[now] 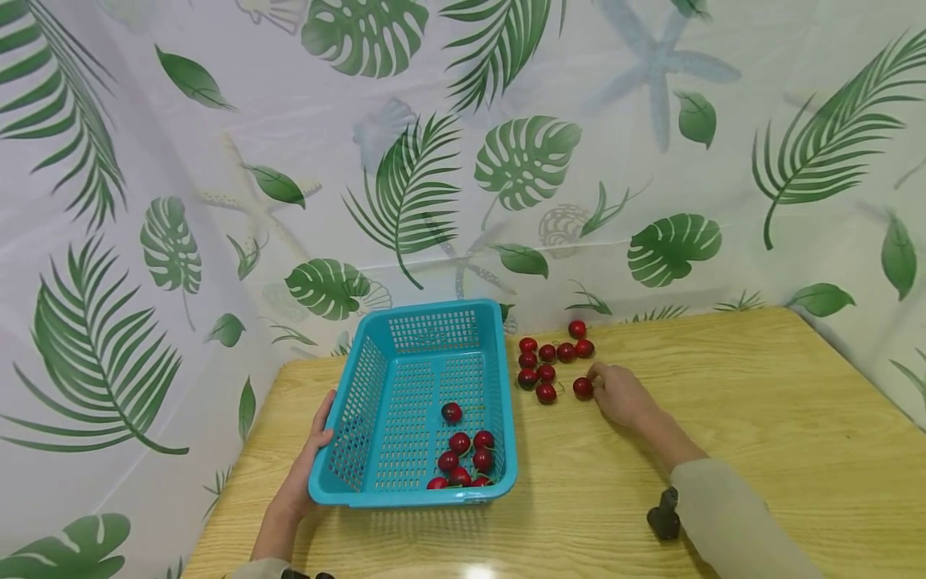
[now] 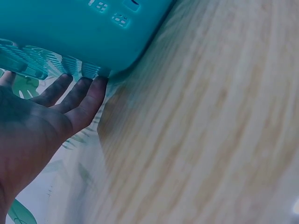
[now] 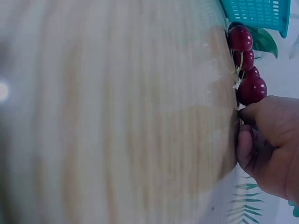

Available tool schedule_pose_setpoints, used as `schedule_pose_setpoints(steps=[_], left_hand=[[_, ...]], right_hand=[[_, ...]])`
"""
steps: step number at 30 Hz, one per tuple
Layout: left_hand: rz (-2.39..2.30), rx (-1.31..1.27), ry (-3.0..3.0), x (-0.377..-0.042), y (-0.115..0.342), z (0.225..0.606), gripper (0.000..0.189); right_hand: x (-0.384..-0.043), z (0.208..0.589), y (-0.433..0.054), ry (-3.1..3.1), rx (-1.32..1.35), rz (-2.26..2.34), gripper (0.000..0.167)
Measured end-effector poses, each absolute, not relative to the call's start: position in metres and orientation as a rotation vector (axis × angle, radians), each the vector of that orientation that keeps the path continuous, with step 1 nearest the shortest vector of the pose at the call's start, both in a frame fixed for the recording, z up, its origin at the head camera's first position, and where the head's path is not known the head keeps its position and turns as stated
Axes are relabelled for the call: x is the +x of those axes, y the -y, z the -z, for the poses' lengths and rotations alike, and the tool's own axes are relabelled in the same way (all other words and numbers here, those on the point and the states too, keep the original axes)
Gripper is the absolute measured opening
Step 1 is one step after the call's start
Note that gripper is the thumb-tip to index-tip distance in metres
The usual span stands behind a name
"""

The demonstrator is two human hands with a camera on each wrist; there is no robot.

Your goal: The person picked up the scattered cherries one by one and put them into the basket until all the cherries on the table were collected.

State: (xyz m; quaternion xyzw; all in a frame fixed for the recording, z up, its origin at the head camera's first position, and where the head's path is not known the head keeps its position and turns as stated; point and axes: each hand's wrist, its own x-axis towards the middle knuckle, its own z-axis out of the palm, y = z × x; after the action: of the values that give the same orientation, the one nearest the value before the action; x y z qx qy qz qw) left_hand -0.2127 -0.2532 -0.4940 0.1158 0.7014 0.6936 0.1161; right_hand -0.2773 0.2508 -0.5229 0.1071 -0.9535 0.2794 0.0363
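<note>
A blue plastic basket (image 1: 415,500) with perforated walls stands on the table, several red cherries (image 1: 460,443) gathered in its near right corner. Against its left side rests my left hand (image 1: 307,462); the left wrist view shows spread, fairly straight fingers (image 2: 74,100) touching the outer wall, with the thumb by the rim. Right of the basket lies a loose group of cherries (image 1: 547,353) with thin stems. At the group's near right, my right hand (image 1: 624,396) pinches at the edge of one cherry (image 1: 583,388). In the right wrist view its thumb and curled fingers hide the exact contact.
The wooden table (image 1: 760,418) ends at the back against a leaf-patterned cloth (image 1: 521,257), which also covers the left side. Dark wrist devices (image 1: 664,515) sit at both sleeves. Cherries lie close beside the basket's right wall.
</note>
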Motion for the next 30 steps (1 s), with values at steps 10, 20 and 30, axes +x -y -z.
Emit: schedule_pose_setpoints(steps=[10,20,30], left_hand=[[-2.026,0.339,-2.068,-0.213,0.251,0.493,0.062],[-2.024,0.343,-2.064,-0.213,0.252,0.493,0.061],[-2.034,0.338,-2.051,-0.213,0.252,0.494,0.061]], right_hand=[[-0.272,0.522,-0.26,2.904,0.36,-0.655,0.006],[-0.266,0.525,-0.264,2.933,0.43,-0.396,0.014],[-0.263,0.515,-0.262,2.969,0.356,-0.497,0.005]])
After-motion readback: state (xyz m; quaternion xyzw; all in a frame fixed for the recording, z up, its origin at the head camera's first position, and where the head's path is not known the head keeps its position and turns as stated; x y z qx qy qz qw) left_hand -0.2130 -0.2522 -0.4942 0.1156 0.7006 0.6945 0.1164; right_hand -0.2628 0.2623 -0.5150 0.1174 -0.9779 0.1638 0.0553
